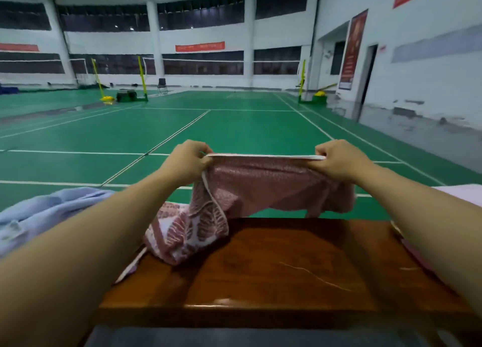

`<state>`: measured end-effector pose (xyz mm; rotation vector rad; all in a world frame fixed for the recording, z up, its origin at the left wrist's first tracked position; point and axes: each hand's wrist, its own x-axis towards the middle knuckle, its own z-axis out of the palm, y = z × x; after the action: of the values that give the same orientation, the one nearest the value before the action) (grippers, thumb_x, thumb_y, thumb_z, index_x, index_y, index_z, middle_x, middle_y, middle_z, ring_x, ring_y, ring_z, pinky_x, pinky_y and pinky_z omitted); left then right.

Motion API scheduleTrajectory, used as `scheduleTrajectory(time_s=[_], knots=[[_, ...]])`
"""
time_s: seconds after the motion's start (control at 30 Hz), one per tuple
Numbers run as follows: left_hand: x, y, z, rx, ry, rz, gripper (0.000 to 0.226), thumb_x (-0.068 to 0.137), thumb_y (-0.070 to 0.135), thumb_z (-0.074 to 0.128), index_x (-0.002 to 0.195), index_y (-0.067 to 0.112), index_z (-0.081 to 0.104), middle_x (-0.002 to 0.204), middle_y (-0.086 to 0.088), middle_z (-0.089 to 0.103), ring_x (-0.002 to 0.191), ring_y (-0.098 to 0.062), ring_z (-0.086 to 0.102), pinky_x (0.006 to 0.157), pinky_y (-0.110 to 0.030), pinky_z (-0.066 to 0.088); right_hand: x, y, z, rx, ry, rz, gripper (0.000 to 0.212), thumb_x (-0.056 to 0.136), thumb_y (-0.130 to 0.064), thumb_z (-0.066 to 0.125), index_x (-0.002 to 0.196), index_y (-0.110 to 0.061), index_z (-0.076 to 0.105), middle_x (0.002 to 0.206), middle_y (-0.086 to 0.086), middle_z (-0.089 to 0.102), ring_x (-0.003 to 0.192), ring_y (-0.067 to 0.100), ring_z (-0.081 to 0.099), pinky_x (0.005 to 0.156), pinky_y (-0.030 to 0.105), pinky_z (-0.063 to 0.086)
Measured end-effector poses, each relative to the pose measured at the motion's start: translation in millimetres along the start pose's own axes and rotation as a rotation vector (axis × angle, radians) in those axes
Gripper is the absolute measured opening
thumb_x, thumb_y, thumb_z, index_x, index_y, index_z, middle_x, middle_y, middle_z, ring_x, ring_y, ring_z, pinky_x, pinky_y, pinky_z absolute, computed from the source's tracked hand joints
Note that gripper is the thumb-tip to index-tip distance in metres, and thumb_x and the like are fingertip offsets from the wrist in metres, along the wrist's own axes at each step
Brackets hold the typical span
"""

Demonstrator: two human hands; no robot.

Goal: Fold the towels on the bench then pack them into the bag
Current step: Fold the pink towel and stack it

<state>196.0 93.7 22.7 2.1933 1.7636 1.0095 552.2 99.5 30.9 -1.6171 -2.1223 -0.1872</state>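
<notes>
Wooden counter (273, 265) sits below; I see both hands' fingers (206, 161) pinching the pink towel (263, 185) edge. Its slack left end drags, so I judge the fold may skew.

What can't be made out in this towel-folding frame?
- Bag: none identifiable in the head view.
- Blue towel: cut off by the left edge and blurred.
- Pale cloth: mostly behind the right forearm.
- Pink towel: its lower end is bunched on the bench, so total length is unclear.
</notes>
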Motion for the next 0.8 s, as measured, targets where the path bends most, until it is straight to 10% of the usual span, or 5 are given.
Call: scheduleTrajectory(time_s=[0.27,0.37,0.53,0.8], knots=[[-1.9,0.2,4.9,0.369,-0.025,-0.059,0.022,0.098,0.009,0.053,0.104,0.013,0.074,0.094,-0.014,0.073,0.072,-0.028,0.068,0.063,-0.037,0.056,-45.2,55.4,-29.4,0.077,-0.034,0.063,0.058,0.064,-0.072,0.069,0.069,-0.018,0.052,0.068,0.0,0.055,0.065,0.018,0.05,0.058,0.032,0.034],[-9.0,-6.5,-4.6,-0.002,-0.039,-0.197,0.015,0.101,0.01,0.059,0.093,0.005,0.071,0.085,-0.014,0.07,0.063,-0.022,0.069,0.044,-0.029,0.056,-54.8,66.8,-37.1,0.121,-0.054,0.115,0.066,0.059,-0.076,0.067,0.065,-0.012,0.053,0.062,0.0,0.053,0.06,0.017,0.048,0.057,0.033,0.031],[-18.3,-6.5,-20.1,-0.95,-0.145,-0.366,0.02,0.093,0.008,0.064,0.09,-0.009,0.074,0.107,-0.024,0.069,0.092,-0.021,0.067,0.069,-0.025,0.062,-64.6,76.0,-49.9,0.248,-0.039,0.152,0.058,0.071,-0.066,0.066,0.051,-0.014,0.048,0.046,-0.008,0.038,0.05,0.012,0.036,0.056,0.033,0.029],[-40.1,-8.3,-38.7,-0.814,-0.333,-0.263,0.061,0.052,0.042,0.096,0.091,-0.002,0.079,0.093,-0.01,0.07,0.077,-0.011,0.062,0.069,-0.014,0.055,-78.3,75.1,-74.3,0.425,-0.044,0.313,0.046,0.092,-0.046,0.067,0.074,-0.004,0.064,0.057,0.008,0.045,0.048,0.024,0.052,0.048,0.039,0.053]])
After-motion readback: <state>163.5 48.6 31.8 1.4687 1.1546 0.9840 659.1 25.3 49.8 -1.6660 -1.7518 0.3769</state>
